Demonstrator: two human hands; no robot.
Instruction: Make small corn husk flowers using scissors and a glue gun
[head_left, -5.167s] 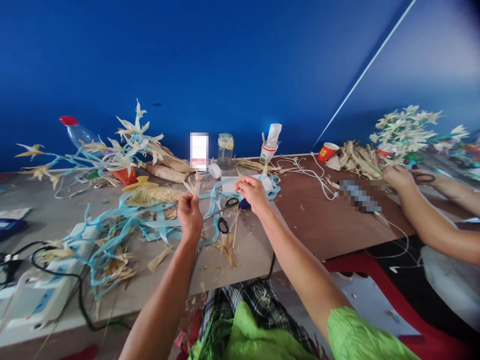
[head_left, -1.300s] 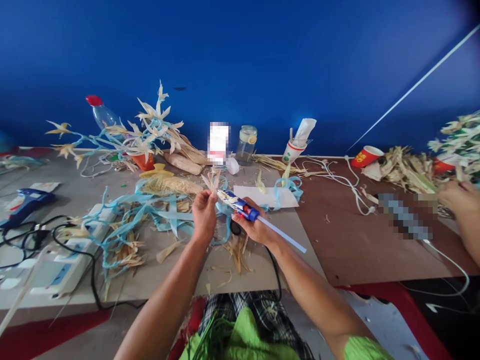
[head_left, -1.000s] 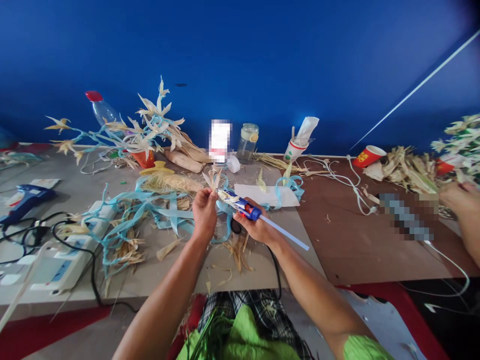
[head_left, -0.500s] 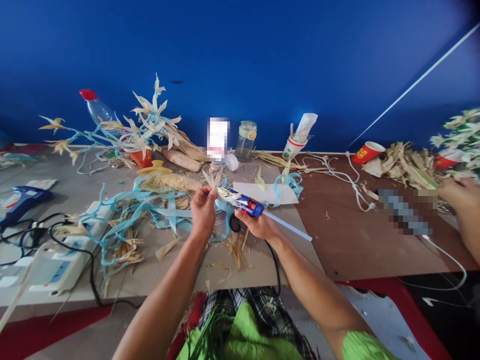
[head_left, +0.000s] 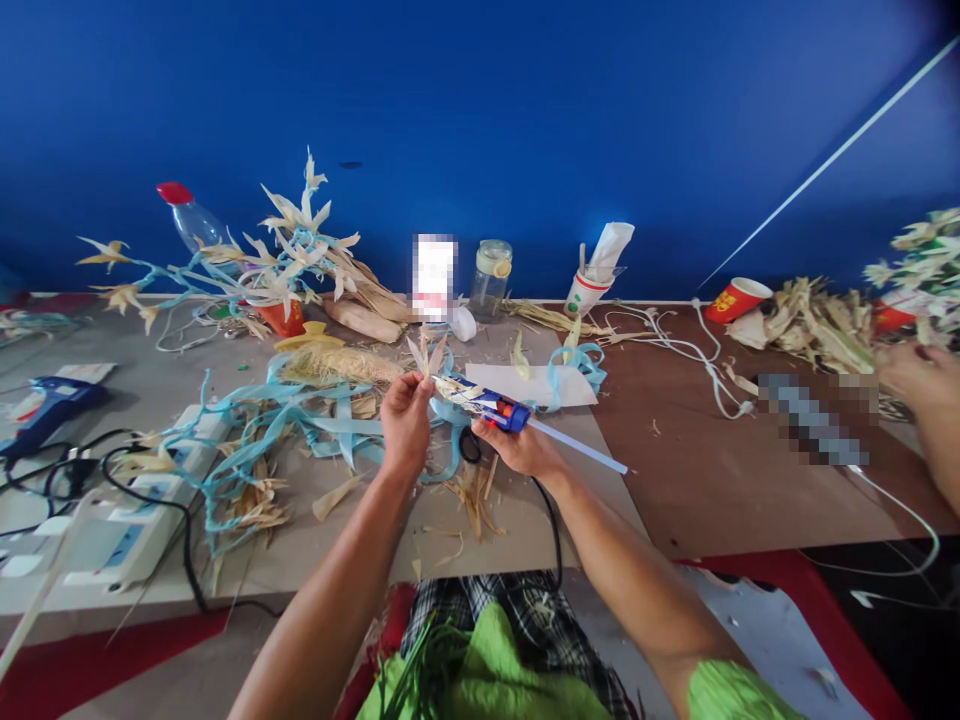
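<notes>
My left hand (head_left: 405, 425) is closed around the base of a small pale husk flower (head_left: 425, 357), its pointed petals sticking up above my fingers. My right hand (head_left: 521, 448) grips a blue and white glue gun (head_left: 486, 403) with a red trigger; its nozzle points left and touches the flower's base. A clear glue stick (head_left: 581, 450) juts out of the gun's back to the right. The gun's black cord runs down off the table edge between my arms.
Blue ribbon strips (head_left: 270, 425) and husk scraps litter the grey table (head_left: 315, 540). A branch of finished flowers (head_left: 277, 255), a jar (head_left: 490, 278) and paper cups stand at the back. A second glue gun (head_left: 45, 405) and power strips (head_left: 120, 530) lie left. Another person's hand (head_left: 919, 375) works at right.
Five seconds ago my right hand was empty above the scissors; it now holds the glue gun against the flower. In the last second the gun has lifted slightly and levelled.
</notes>
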